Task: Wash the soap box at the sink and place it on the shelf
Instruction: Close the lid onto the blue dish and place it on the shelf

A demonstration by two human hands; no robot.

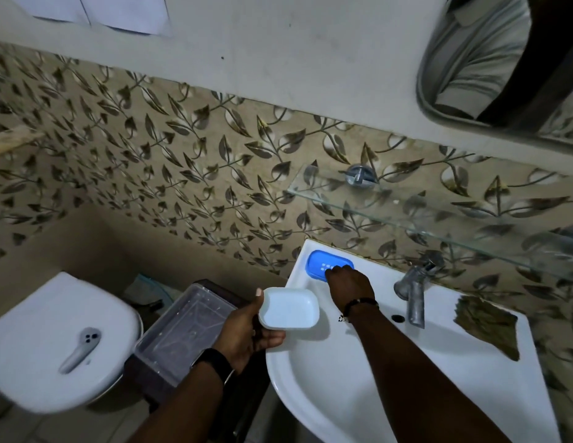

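My left hand (247,327) holds the white half of the soap box (288,308) over the left rim of the white sink (342,378). The blue half of the soap box (323,262), with drain holes, lies on the sink's back left corner. My right hand (349,284) reaches onto its near edge, fingertips touching it; whether it grips it I cannot tell. The glass shelf (438,219) hangs on the tiled wall above the sink, with nothing on it in view.
A metal tap (414,292) stands at the sink's back. A brown rag (486,324) lies on the right rim. Left of the sink are a clear plastic tray (183,330) on a dark stand and a white toilet lid (55,340) carrying a grey controller (80,348). A mirror (502,59) hangs upper right.
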